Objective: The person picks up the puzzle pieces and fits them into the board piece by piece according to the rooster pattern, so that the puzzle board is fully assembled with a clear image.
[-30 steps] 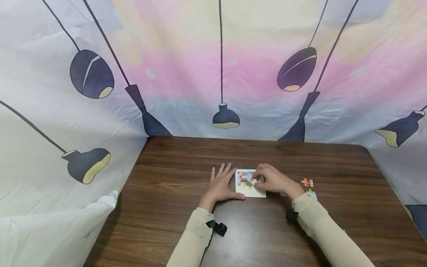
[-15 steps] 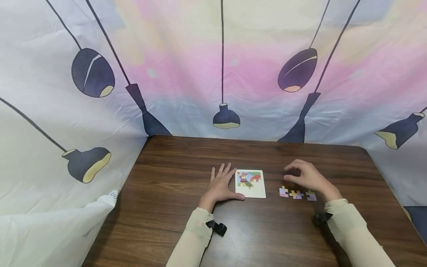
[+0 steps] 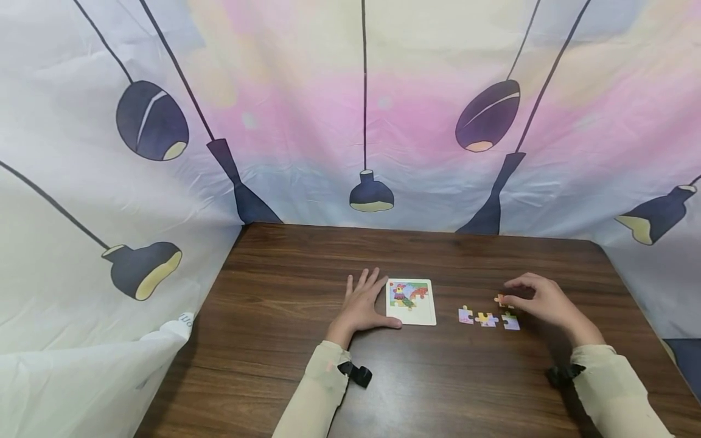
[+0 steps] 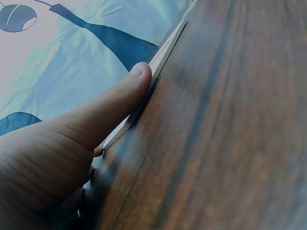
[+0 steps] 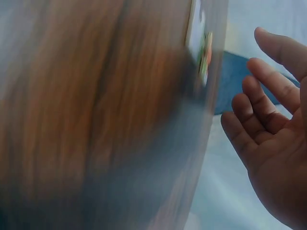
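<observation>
A white puzzle board (image 3: pixel 420 316) lies on the table, its upper part filled with a rooster picture and its lower part bare. My left hand (image 3: pixel 358 309) rests at its left side, fingers spread, the thumb (image 4: pixel 139 76) along the near edge. To the right of the board, my right hand (image 3: pixel 547 306) is over an orange jigsaw piece (image 3: pixel 499 299) that its thumb and fingers partly cover. The right wrist view shows a gap between thumb and fingers (image 5: pixel 273 86), with nothing held. Three more jigsaw pieces, a pinkish one (image 3: pixel 465 315), a yellow-purple one (image 3: pixel 485 319) and a green-purple one (image 3: pixel 511 322), lie in a row.
The brown wooden table (image 3: pixel 263 316) reaches back to a printed cloth (image 3: pixel 306 194) with painted lamps. White cloth (image 3: pixel 164 365) hangs along the left side. Each wrist has a black strap mount, such as the left one (image 3: pixel 357 373).
My right hand has left the board and moved right to the orange jigsaw piece, uncovering the rooster picture and the row of pieces. The left hand has stayed in place.
</observation>
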`<control>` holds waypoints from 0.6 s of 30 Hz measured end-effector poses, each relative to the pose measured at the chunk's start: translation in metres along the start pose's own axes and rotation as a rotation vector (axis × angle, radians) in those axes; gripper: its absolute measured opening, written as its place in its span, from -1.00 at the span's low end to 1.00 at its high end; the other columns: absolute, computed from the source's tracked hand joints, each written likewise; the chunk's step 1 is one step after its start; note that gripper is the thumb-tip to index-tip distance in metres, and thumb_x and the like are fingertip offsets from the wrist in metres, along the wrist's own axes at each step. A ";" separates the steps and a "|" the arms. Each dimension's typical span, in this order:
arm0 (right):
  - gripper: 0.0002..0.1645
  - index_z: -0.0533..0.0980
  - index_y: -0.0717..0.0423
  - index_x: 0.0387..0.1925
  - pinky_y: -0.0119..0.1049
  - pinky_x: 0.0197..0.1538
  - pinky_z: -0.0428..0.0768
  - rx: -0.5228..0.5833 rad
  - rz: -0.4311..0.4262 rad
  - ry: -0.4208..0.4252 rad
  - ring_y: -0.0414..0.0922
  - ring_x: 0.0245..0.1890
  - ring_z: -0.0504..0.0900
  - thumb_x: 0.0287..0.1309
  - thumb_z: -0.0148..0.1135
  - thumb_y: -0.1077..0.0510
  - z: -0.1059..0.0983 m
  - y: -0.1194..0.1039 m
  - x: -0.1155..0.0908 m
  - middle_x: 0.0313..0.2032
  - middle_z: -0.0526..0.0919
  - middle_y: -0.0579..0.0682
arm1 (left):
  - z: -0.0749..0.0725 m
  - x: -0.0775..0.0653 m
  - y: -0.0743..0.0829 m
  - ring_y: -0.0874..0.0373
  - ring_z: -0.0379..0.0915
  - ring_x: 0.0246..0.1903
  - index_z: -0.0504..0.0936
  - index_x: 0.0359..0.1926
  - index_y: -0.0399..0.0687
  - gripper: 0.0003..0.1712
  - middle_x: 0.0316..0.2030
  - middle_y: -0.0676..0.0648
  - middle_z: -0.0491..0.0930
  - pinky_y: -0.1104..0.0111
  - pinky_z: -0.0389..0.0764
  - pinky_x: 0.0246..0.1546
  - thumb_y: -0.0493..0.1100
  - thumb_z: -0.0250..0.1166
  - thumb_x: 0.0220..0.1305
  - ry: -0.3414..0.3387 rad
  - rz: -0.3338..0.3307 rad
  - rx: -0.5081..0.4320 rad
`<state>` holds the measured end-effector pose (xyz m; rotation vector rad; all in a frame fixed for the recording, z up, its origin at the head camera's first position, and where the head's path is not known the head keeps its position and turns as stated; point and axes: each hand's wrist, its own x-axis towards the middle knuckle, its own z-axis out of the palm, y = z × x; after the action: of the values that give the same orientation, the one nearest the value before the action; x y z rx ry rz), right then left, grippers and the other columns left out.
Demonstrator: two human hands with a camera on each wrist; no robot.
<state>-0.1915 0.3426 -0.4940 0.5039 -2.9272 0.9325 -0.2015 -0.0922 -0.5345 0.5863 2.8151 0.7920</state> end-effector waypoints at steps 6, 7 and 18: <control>-0.56 0.71 0.29 0.04 -0.06 -0.11 0.66 -0.024 0.037 -0.083 0.12 -0.10 0.67 0.23 0.56 0.09 -0.006 0.011 -0.008 -0.09 0.70 0.13 | -0.001 0.000 0.000 -0.06 -0.37 0.68 0.16 0.68 0.11 0.40 0.69 -0.07 -0.09 -0.14 -0.49 0.59 0.50 0.59 -0.07 -0.003 -0.004 0.007; -0.56 0.71 0.30 0.04 -0.07 -0.13 0.65 -0.029 0.040 -0.099 0.11 -0.11 0.67 0.22 0.57 0.11 -0.007 0.012 -0.009 -0.10 0.70 0.13 | -0.001 0.000 0.001 -0.06 -0.38 0.68 0.15 0.68 0.11 0.40 0.69 -0.07 -0.09 -0.15 -0.48 0.59 0.50 0.58 -0.06 -0.003 -0.002 0.010; -0.59 0.72 0.31 0.03 -0.06 -0.14 0.62 -0.026 0.042 -0.149 0.07 -0.11 0.65 0.22 0.55 0.17 -0.005 0.017 -0.007 -0.10 0.69 0.12 | -0.001 -0.001 0.000 -0.07 -0.37 0.68 0.16 0.68 0.11 0.40 0.69 -0.08 -0.09 -0.17 -0.47 0.59 0.50 0.59 -0.07 -0.001 -0.004 -0.003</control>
<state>-0.1909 0.3609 -0.5001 0.5353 -3.0894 0.8975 -0.2008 -0.0925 -0.5338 0.5798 2.8130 0.7945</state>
